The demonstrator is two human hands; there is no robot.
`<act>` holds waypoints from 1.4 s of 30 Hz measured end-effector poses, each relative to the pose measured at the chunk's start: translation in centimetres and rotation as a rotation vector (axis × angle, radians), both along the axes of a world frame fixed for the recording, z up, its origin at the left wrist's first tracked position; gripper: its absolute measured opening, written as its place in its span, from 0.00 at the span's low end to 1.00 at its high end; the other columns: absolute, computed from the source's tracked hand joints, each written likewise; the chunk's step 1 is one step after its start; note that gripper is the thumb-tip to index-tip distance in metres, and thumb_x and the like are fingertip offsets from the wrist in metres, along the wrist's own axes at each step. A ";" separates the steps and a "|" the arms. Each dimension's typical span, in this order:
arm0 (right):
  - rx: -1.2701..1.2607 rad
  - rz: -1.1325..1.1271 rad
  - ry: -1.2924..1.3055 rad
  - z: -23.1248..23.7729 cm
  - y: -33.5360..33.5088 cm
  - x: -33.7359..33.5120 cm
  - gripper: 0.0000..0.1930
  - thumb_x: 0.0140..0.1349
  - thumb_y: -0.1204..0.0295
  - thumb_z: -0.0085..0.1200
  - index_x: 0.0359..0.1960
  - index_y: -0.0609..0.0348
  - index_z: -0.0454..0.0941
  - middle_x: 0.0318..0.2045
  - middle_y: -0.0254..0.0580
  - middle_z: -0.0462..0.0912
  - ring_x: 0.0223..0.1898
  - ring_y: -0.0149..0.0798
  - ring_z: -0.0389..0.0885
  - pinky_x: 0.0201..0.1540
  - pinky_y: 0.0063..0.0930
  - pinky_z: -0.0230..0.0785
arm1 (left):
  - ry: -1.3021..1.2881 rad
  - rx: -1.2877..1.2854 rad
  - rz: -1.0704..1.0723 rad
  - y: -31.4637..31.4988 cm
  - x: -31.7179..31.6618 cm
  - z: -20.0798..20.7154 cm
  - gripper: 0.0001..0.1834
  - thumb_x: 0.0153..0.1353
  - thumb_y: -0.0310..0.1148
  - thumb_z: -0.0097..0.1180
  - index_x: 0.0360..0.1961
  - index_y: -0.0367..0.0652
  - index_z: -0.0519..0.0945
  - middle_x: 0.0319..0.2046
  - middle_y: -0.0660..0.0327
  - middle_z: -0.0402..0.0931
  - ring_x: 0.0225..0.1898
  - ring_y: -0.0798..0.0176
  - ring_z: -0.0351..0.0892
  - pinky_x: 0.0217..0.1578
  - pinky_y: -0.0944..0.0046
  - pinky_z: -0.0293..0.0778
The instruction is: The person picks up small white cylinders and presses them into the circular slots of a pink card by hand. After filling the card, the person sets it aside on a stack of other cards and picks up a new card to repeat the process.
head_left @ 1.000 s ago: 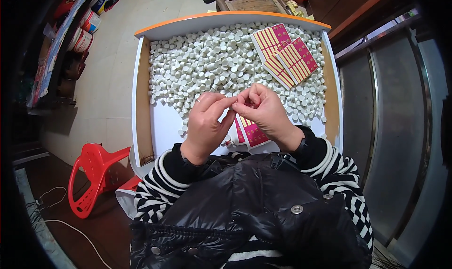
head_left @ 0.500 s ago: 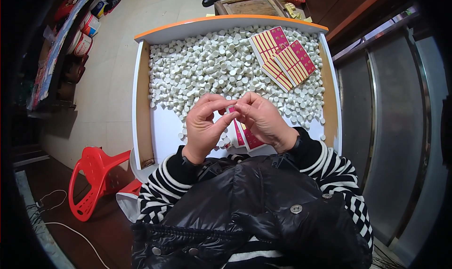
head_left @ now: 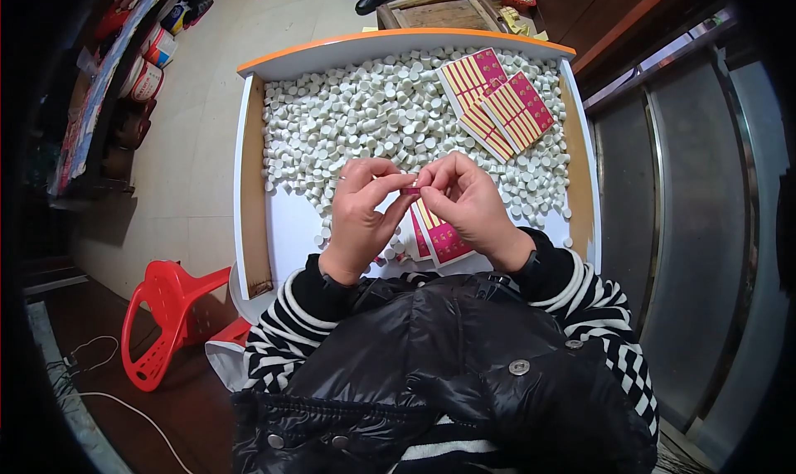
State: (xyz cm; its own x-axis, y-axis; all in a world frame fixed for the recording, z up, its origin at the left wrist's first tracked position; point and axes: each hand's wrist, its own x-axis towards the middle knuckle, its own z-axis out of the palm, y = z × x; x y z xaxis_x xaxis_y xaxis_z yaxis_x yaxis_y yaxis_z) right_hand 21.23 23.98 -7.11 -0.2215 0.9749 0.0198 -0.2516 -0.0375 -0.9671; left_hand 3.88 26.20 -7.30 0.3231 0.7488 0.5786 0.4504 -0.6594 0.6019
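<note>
A walled white desk [head_left: 290, 229] bears a broad heap of white pellets [head_left: 356, 113], with fanned magenta-and-yellow sheets [head_left: 516, 113] toward its far right. Nearer, above the desk, the left hand [head_left: 361, 217] and right hand [head_left: 471, 202] pinch a small magenta piece [head_left: 412, 190] (partly hidden) between their fingertips.

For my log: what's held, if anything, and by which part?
A small magenta piece, pinched at its left end by the left hand and right end by the right hand; partly hidden.
</note>
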 end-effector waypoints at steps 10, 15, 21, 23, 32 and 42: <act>-0.474 0.211 0.680 0.2 0.2 -0.6 0.07 0.61 0.79 0.53 0.31 0.58 0.67 0.37 0.38 0.74 0.38 0.27 0.73 0.43 0.22 0.68 | -0.656 -0.480 -0.277 -0.7 0.7 -0.5 0.16 0.48 0.22 0.65 0.41 0.44 0.82 0.41 0.63 0.71 0.44 0.66 0.72 0.44 0.68 0.72; -0.201 0.068 0.441 0.4 0.1 -1.0 0.07 0.60 0.78 0.55 0.31 0.58 0.68 0.39 0.37 0.75 0.40 0.29 0.74 0.45 0.25 0.69 | -0.984 -0.898 -0.259 -1.0 1.4 -0.1 0.15 0.55 0.25 0.62 0.45 0.40 0.77 0.40 0.62 0.72 0.40 0.69 0.73 0.41 0.70 0.74; 0.426 -0.088 -0.515 0.0 0.8 -0.3 0.07 0.59 0.78 0.56 0.30 0.60 0.68 0.36 0.35 0.75 0.39 0.27 0.74 0.42 0.23 0.69 | -0.998 -1.272 -0.261 0.1 0.0 -0.7 0.11 0.58 0.28 0.60 0.41 0.37 0.74 0.32 0.62 0.75 0.31 0.71 0.74 0.35 0.72 0.73; 0.567 -0.123 -0.604 -0.1 0.8 -0.4 0.07 0.58 0.79 0.57 0.30 0.60 0.69 0.35 0.35 0.75 0.38 0.27 0.74 0.41 0.23 0.69 | -0.927 -1.262 -0.262 0.1 0.0 -1.0 0.09 0.59 0.29 0.60 0.37 0.37 0.75 0.28 0.64 0.75 0.28 0.72 0.74 0.32 0.73 0.72; 0.030 0.043 -0.356 -2.4 1.0 1.7 0.07 0.52 0.79 0.58 0.32 0.61 0.72 0.32 0.41 0.75 0.35 0.41 0.76 0.40 0.29 0.69 | -0.520 -1.113 -0.228 0.3 -2.9 -4.4 0.05 0.59 0.28 0.58 0.33 0.37 0.77 0.27 0.64 0.76 0.29 0.72 0.74 0.32 0.71 0.72; 0.595 0.001 -1.118 -4.9 0.6 3.3 0.09 0.51 0.77 0.56 0.35 0.62 0.74 0.34 0.44 0.73 0.40 0.47 0.73 0.42 0.35 0.68 | 0.364 -0.554 -0.166 -0.1 -4.2 -6.4 0.06 0.53 0.27 0.59 0.32 0.37 0.78 0.28 0.53 0.75 0.32 0.50 0.75 0.34 0.58 0.72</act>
State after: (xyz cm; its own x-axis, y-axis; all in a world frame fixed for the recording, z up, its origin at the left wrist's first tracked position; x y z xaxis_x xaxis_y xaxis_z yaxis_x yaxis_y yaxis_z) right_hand 24.53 24.54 -12.03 -0.4012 0.8795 0.2559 0.7110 0.4751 -0.5184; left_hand -0.27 26.05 -13.73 0.5604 0.8271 -0.0430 0.6078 -0.3753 0.6998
